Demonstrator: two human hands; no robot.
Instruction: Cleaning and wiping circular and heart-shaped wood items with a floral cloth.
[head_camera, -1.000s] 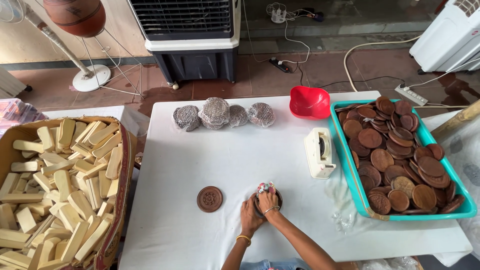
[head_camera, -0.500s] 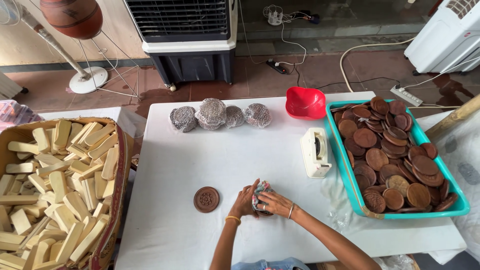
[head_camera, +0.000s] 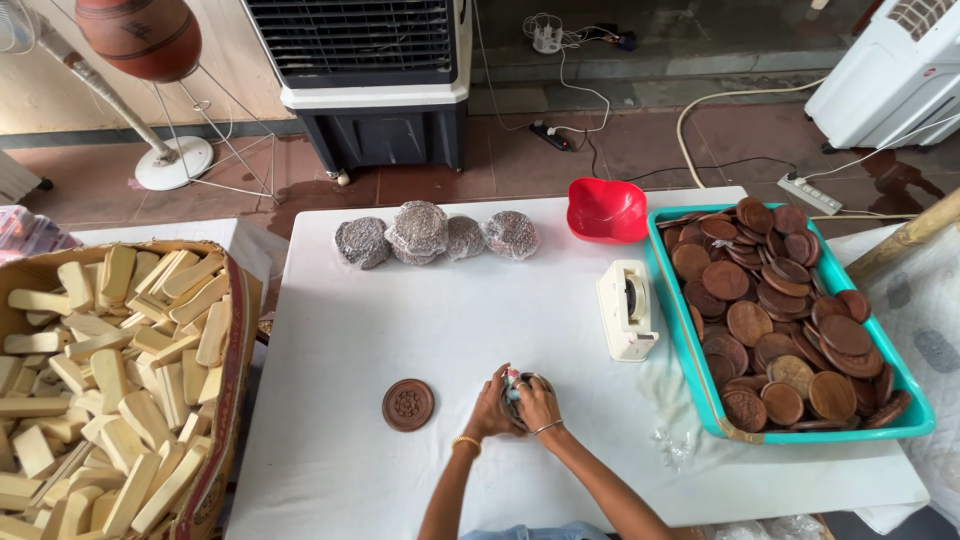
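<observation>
since a moment ago both hands have closed together, left hand (head_camera: 492, 405) and right hand (head_camera: 538, 403) now in a tight grip around the wrapped wooden disc (head_camera: 514, 386), so wrapping looks underway above the table (head_camera: 450, 310).

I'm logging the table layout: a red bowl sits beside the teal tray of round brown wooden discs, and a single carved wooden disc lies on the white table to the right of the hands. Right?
Not quite. In the head view the single carved wooden disc lies to the left of the hands, not the right. The red bowl does sit beside the teal tray of round brown wooden discs.
</observation>
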